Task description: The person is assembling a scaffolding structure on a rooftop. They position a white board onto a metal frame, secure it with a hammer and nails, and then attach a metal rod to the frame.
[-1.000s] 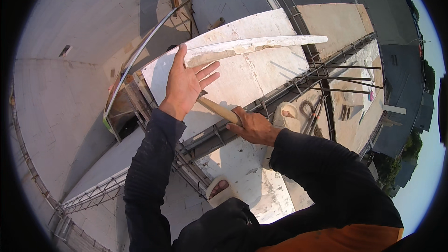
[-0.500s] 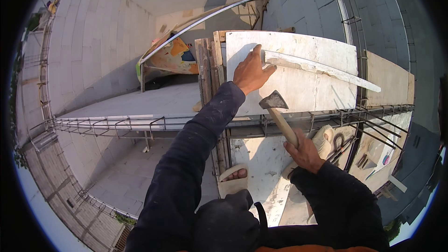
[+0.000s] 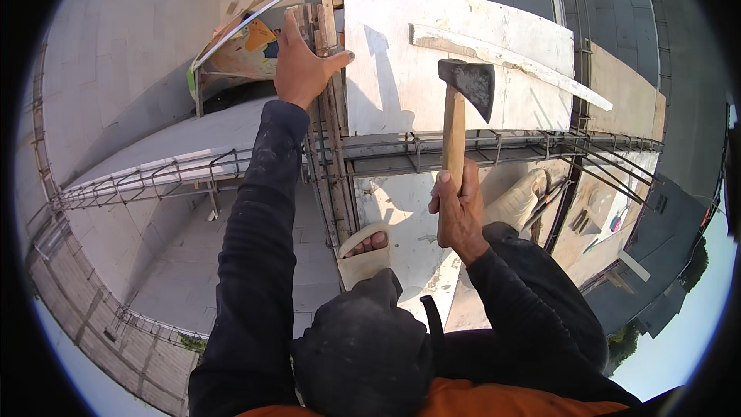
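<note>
My right hand [image 3: 461, 212] is closed around the pale wooden handle of a hatchet [image 3: 454, 127]. Its dark head is raised and overlaps the white panel [image 3: 386, 100] in view. Further left, my left hand [image 3: 302, 69] is spread with the thumb stretched toward the panel's left edge. It rests at the upper end of a stack of rough wooden planks [image 3: 328, 120]; some fingers are hidden. A long, chipped white strip of wood [image 3: 509, 58] lies slantwise on the panel, with neither hand touching it.
A steel rebar cage [image 3: 494, 141] runs crosswise below the panel. My sandalled foot [image 3: 365, 247] stands on a white-stained board [image 3: 417, 251]. Deep block-walled spaces drop away at left. Several tools [image 3: 584, 220] lie on a board at right.
My left hand has left the white strip and moved left to the planks. The hatchet has come up, its head now higher and turned. The whole view has shifted.
</note>
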